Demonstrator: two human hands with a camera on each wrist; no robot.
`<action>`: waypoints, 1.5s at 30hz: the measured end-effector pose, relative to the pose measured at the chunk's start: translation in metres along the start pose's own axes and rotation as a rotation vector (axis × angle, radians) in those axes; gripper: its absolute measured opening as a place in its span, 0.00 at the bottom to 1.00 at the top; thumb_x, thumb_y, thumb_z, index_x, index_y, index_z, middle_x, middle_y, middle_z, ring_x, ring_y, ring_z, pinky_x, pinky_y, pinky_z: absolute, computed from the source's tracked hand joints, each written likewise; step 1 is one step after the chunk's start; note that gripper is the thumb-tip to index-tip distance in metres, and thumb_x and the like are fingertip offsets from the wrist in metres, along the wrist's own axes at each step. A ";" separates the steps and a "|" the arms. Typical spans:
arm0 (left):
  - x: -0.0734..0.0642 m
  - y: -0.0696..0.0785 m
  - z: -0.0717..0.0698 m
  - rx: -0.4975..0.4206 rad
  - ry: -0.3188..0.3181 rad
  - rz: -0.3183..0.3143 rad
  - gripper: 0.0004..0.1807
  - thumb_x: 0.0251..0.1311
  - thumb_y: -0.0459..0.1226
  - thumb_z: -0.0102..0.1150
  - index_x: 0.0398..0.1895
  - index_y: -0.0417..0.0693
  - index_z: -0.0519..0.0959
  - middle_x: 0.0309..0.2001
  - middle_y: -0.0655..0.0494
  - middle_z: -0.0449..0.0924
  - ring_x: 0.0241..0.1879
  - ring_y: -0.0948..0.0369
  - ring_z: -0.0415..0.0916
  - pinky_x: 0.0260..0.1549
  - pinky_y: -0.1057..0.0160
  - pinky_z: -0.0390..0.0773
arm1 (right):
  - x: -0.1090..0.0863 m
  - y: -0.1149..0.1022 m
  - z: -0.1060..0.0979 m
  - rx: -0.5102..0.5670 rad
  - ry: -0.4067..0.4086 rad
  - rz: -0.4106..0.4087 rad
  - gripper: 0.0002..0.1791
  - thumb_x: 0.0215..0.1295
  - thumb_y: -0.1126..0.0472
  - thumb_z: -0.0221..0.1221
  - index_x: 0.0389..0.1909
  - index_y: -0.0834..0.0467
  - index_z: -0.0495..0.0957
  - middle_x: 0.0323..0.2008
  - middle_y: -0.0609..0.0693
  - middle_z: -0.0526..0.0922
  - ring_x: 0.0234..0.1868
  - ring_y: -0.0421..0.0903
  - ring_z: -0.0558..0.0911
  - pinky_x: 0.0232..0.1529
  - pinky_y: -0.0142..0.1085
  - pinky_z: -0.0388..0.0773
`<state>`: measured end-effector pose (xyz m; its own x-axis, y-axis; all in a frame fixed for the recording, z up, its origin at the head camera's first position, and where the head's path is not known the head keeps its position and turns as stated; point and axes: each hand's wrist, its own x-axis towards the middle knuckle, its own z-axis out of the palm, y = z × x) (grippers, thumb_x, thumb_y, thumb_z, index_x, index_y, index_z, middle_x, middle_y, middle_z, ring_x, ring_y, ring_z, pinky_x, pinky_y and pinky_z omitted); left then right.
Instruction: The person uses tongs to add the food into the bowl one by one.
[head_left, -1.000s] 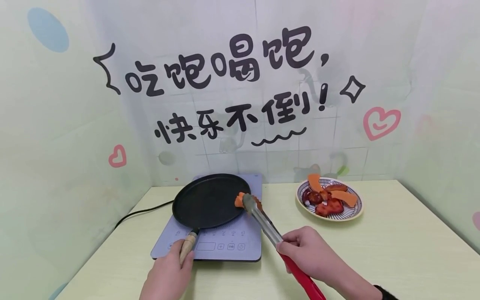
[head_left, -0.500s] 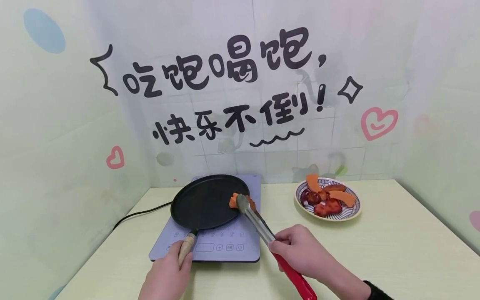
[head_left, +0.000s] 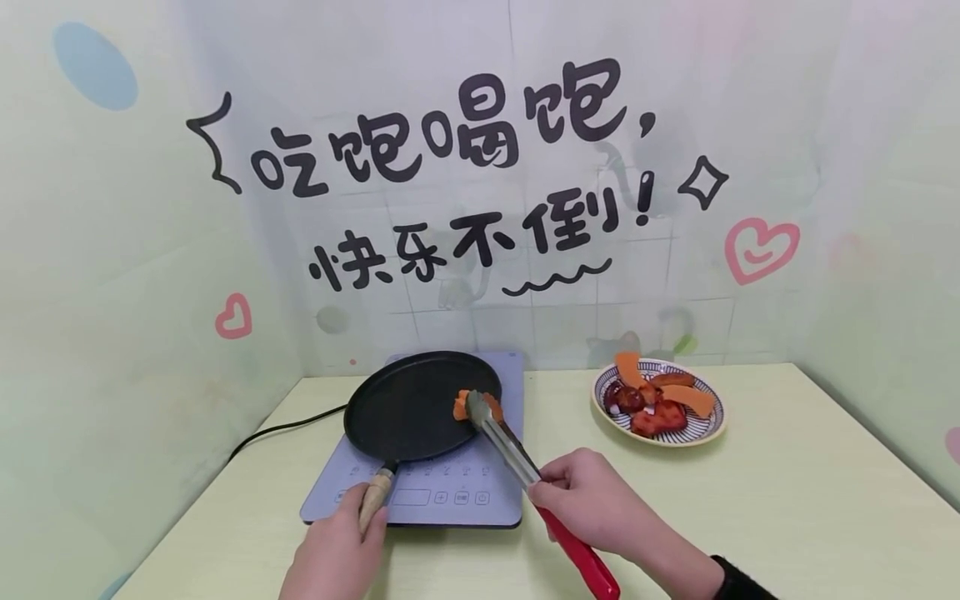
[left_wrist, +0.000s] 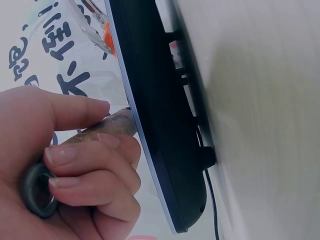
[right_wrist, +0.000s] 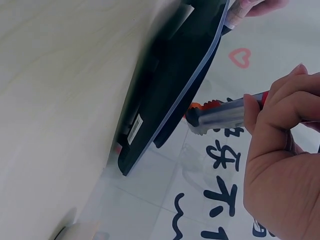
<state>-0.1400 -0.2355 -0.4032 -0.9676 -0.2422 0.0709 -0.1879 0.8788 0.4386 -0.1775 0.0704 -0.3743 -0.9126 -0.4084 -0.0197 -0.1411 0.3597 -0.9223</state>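
Observation:
My left hand (head_left: 335, 546) grips the wooden handle (head_left: 375, 498) of a round black frying pan (head_left: 412, 410). In the left wrist view, the fingers of the left hand (left_wrist: 95, 170) curl round that handle, whose dark end ring shows near the palm. Metal tongs (head_left: 508, 452) with red grips are held in my right hand (head_left: 596, 504). Their tips hold an orange food piece (head_left: 460, 406) over the pan's right side; whether it touches the pan I cannot tell. From the right wrist view, the right hand (right_wrist: 285, 135) is wrapped round the tongs near the red part.
Under the pan sits a flat induction cooker (head_left: 420, 496) with a black cord (head_left: 288, 423) running left. A patterned plate (head_left: 697, 433) with orange slices and reddish-brown meat pieces stands at the back right of the table (head_left: 787, 492). Printed walls close off the back and sides.
The tongs, with the orange food piece in their tips, have shifted left, farther over the pan. My right hand has moved left with them. The left hand and the pan stay nearly still.

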 end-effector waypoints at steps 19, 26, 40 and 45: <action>-0.003 0.003 -0.001 -0.006 0.009 -0.001 0.30 0.75 0.44 0.59 0.73 0.37 0.70 0.46 0.32 0.87 0.31 0.50 0.82 0.29 0.44 0.79 | 0.010 -0.002 0.006 -0.059 0.015 0.006 0.11 0.72 0.60 0.63 0.41 0.65 0.89 0.23 0.50 0.84 0.23 0.43 0.82 0.30 0.37 0.82; -0.003 0.002 0.000 -0.005 0.005 -0.005 0.31 0.75 0.44 0.59 0.73 0.37 0.70 0.48 0.32 0.86 0.32 0.50 0.82 0.30 0.44 0.80 | 0.011 -0.004 0.008 -0.143 0.056 0.004 0.12 0.70 0.56 0.67 0.40 0.62 0.90 0.27 0.49 0.86 0.28 0.43 0.82 0.32 0.37 0.82; 0.000 0.002 0.003 0.003 -0.010 -0.027 0.31 0.74 0.44 0.61 0.72 0.34 0.70 0.47 0.33 0.87 0.34 0.48 0.84 0.31 0.43 0.81 | 0.006 -0.008 -0.008 -0.138 0.060 -0.023 0.12 0.71 0.56 0.65 0.40 0.62 0.89 0.24 0.49 0.84 0.24 0.43 0.83 0.29 0.37 0.83; 0.000 0.002 0.002 0.001 -0.002 -0.019 0.31 0.74 0.44 0.60 0.72 0.36 0.70 0.46 0.34 0.87 0.33 0.49 0.84 0.31 0.43 0.81 | 0.002 -0.015 -0.022 -0.090 0.063 -0.051 0.11 0.73 0.57 0.62 0.40 0.61 0.88 0.20 0.50 0.82 0.21 0.44 0.81 0.26 0.39 0.80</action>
<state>-0.1411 -0.2327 -0.4039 -0.9641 -0.2584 0.0609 -0.2068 0.8746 0.4385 -0.1853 0.0830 -0.3515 -0.9253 -0.3754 0.0539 -0.2198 0.4149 -0.8829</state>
